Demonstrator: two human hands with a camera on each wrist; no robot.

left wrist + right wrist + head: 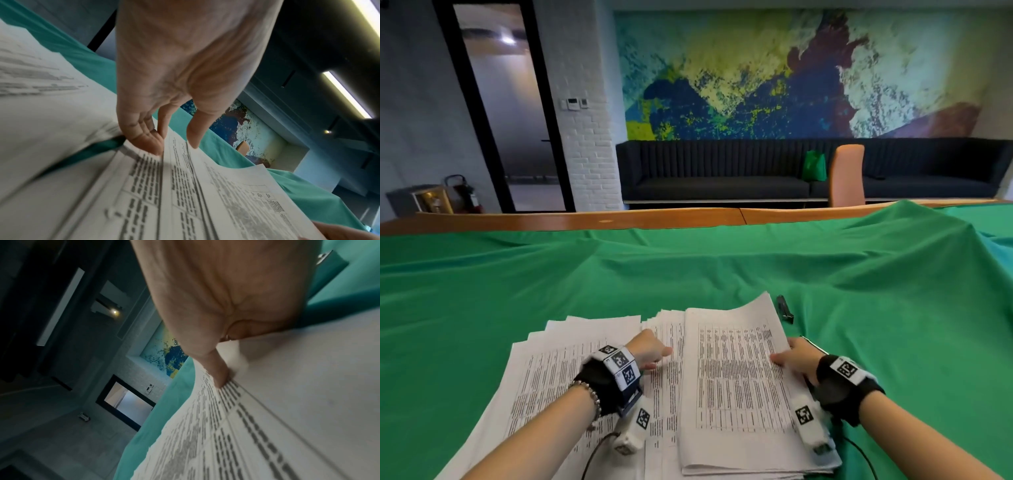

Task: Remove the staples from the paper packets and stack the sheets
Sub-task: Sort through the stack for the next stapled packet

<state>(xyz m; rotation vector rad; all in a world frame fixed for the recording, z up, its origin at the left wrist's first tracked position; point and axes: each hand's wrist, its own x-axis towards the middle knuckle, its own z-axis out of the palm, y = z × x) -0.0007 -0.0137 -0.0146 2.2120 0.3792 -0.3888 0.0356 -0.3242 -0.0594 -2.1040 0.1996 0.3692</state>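
Two piles of printed sheets lie side by side on the green cloth. Far left, the loose sheets are fanned out untidily, text side up. Next the left hand, wrist band and camera on the forearm, sits over the gap between the piles; in the left wrist view its fingers are fairly straight, tips down on the left edge of the paper packets, thumb apart and touching the page, nothing gripped. The packets form a thicker stack (top page is a table of small print, far right corner lifted a bit). The right hand is at the stack's right edge, thumb pressed on the top page; the other fingers seem tucked under the edge, probably pinching the sheets, view is blurry. A small dark tool, likely a staple remover, lies on the cloth just beyond the stack's far right corner, untouched.
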